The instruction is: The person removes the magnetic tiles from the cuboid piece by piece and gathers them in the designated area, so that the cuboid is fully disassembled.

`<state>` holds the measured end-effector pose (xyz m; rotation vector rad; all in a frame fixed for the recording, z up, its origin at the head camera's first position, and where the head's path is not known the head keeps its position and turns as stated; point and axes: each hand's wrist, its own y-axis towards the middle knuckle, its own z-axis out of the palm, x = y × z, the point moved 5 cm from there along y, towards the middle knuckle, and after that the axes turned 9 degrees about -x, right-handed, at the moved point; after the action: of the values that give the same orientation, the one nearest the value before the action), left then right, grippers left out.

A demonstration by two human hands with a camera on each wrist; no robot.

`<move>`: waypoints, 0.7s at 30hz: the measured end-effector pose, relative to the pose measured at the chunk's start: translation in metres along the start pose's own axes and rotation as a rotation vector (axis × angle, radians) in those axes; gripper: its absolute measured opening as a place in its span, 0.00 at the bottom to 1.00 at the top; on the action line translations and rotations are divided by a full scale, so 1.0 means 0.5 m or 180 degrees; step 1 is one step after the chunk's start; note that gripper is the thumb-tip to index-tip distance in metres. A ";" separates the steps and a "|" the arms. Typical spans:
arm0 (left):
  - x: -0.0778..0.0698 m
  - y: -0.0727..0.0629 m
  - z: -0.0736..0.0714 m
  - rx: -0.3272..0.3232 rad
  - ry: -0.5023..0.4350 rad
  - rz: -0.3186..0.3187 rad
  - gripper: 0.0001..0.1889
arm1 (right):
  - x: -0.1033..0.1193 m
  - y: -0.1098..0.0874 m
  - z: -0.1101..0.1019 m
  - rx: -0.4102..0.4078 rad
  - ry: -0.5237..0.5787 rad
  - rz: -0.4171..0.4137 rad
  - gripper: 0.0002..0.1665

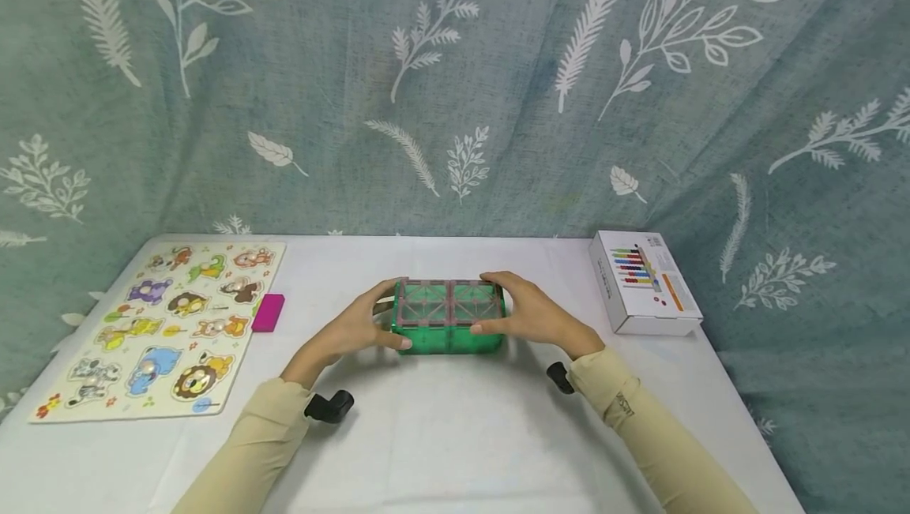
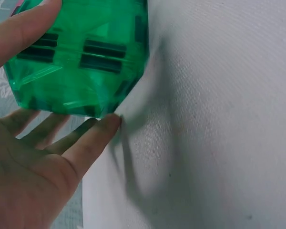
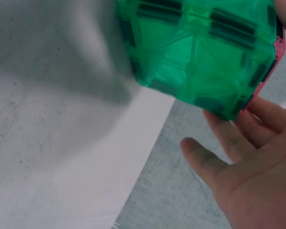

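A box of see-through magnetic tiles (image 1: 449,317) sits on the white table in front of me. Its walls are green, and two pinkish square tiles (image 1: 424,301) lie side by side on top. My left hand (image 1: 359,324) holds the left end, thumb at the front and fingers at the side. At the other end my right hand (image 1: 535,312) grips it with the thumb on the front wall and fingertips at the back top edge. Dark magnet strips show inside the green wall (image 2: 81,71) in the left wrist view.
A wooden animal puzzle board (image 1: 171,324) lies on the left, with a magenta block (image 1: 268,313) beside its right edge. On the right stands a white carton (image 1: 643,283) with a colourful abacus picture. A leaf-patterned curtain (image 1: 455,88) hangs behind the table.
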<state>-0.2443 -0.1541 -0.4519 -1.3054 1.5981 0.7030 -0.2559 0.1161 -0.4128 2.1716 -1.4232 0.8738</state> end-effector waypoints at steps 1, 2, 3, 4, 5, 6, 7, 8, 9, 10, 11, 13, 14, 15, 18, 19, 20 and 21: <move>-0.001 0.000 0.001 0.0015 -0.0044 0.0006 0.58 | -0.001 0.000 0.001 -0.0005 0.0017 -0.0015 0.58; -0.003 0.001 0.002 0.0028 -0.0084 0.0021 0.58 | -0.002 0.001 0.001 -0.0010 0.0023 -0.0022 0.58; -0.004 0.001 0.003 0.0035 -0.0101 0.0037 0.58 | -0.003 0.001 0.002 -0.0014 0.0024 -0.0032 0.58; -0.005 0.002 0.004 0.0039 -0.0112 0.0057 0.58 | -0.004 0.001 0.002 -0.0018 0.0023 -0.0048 0.57; -0.006 0.002 0.005 0.0044 -0.0129 0.0077 0.58 | -0.003 0.002 0.002 -0.0015 0.0032 -0.0052 0.57; -0.006 0.002 0.005 0.0046 -0.0141 0.0092 0.58 | -0.003 0.002 0.002 -0.0013 0.0038 -0.0055 0.57; -0.007 0.003 0.006 0.0044 -0.0162 0.0106 0.58 | -0.003 0.002 0.002 -0.0013 0.0046 -0.0057 0.56; -0.007 0.003 0.006 0.0043 -0.0169 0.0115 0.58 | -0.003 0.003 0.001 -0.0016 0.0053 -0.0067 0.56; -0.007 0.003 0.006 0.0042 -0.0174 0.0126 0.58 | -0.003 0.004 0.000 -0.0021 0.0062 -0.0072 0.56; -0.007 0.003 0.006 0.0042 -0.0181 0.0134 0.57 | -0.002 0.005 0.000 -0.0027 0.0074 -0.0082 0.55; -0.007 0.003 0.005 0.0039 -0.0184 0.0140 0.57 | -0.003 0.006 -0.001 -0.0031 0.0086 -0.0079 0.55; -0.006 0.003 0.003 0.0039 -0.0198 0.0141 0.57 | -0.003 0.008 -0.001 -0.0037 0.0114 -0.0100 0.54; -0.006 0.003 0.002 0.0043 -0.0193 0.0139 0.57 | -0.004 0.009 0.000 -0.0034 0.0129 -0.0104 0.54; -0.005 0.002 0.001 0.0047 -0.0199 0.0136 0.57 | -0.005 0.010 0.001 -0.0029 0.0154 -0.0110 0.54; -0.003 0.001 -0.002 0.0059 -0.0227 0.0129 0.56 | -0.007 0.012 0.005 0.0000 0.0225 -0.0100 0.53; -0.003 0.000 -0.003 0.0061 -0.0234 0.0129 0.56 | -0.008 0.013 0.006 0.0007 0.0244 -0.0092 0.52; -0.002 -0.001 -0.004 0.0065 -0.0234 0.0135 0.56 | -0.009 0.013 0.007 0.0012 0.0262 -0.0082 0.52; -0.002 -0.001 -0.004 0.0067 -0.0241 0.0137 0.57 | -0.009 0.013 0.009 0.0012 0.0270 -0.0082 0.52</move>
<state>-0.2442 -0.1556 -0.4501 -1.2183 1.5726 0.7514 -0.2621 0.1137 -0.4190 2.1245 -1.3511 0.9485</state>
